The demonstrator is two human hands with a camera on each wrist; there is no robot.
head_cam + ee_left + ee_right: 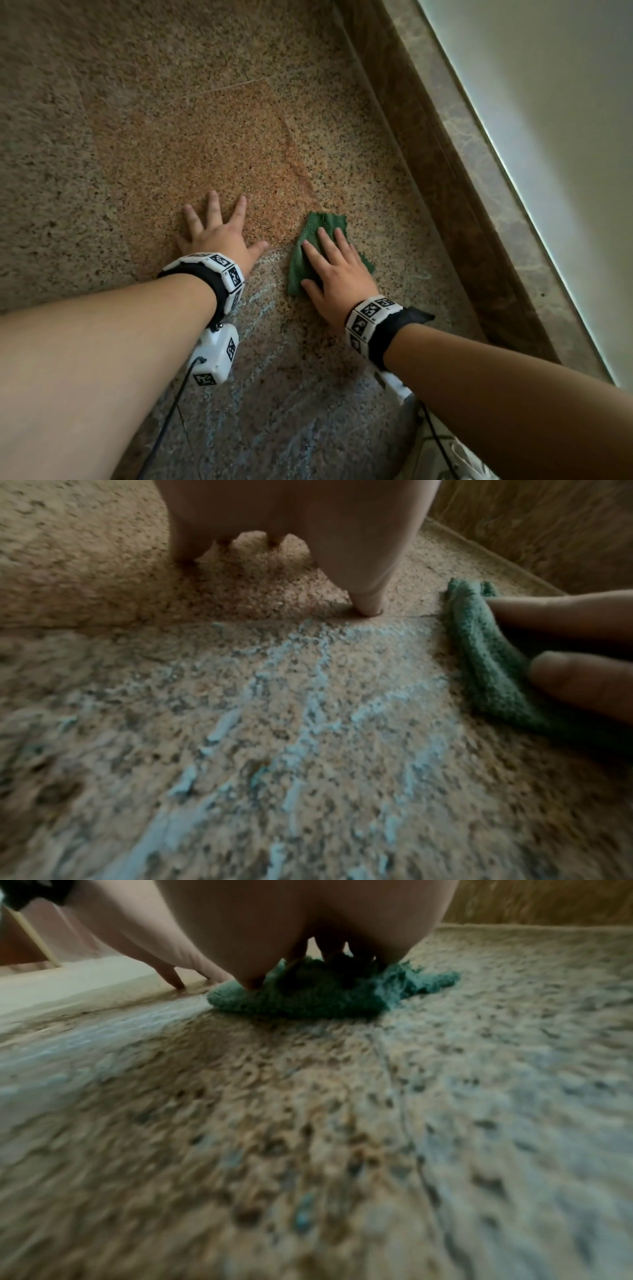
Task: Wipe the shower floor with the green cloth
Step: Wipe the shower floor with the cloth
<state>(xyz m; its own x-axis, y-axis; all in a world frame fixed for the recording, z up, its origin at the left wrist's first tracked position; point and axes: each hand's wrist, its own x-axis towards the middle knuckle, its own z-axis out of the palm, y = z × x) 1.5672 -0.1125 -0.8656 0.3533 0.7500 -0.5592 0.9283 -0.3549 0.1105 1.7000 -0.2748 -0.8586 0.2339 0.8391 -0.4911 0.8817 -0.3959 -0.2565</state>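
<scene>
Two bare forearms fill the bottom of the head view, each wearing a white wristband (219,270) printed with black square markers over a black strap. Beyond them, the left hand (219,236) lies flat on the speckled shower floor (137,137) with its fingers spread and straight, holding nothing. Just to its right, apart from it, the right hand (337,270) presses palm-down on the green cloth (310,246), fingers extended and close together on top of the fabric rather than wrapped round it. The cloth lies bunched on the floor near the brown stone curb (445,171) along the floor's right edge, with a pale panel beyond the curb.

Only the left wrist view shows clearly the pale bluish streaks (308,696) on the floor's near part, faint from the head camera; it also catches the cloth (479,656) from the side, folded thick, with two fingertips (565,615) of the right hand on it, and the left thumb tip touching the floor. From the right wrist camera, low and blurred, the cloth (308,996) sits squashed under the palm, its ragged corner sticking out to the right, with the left hand's fingertips (174,980) touching the floor at the cloth's left.
</scene>
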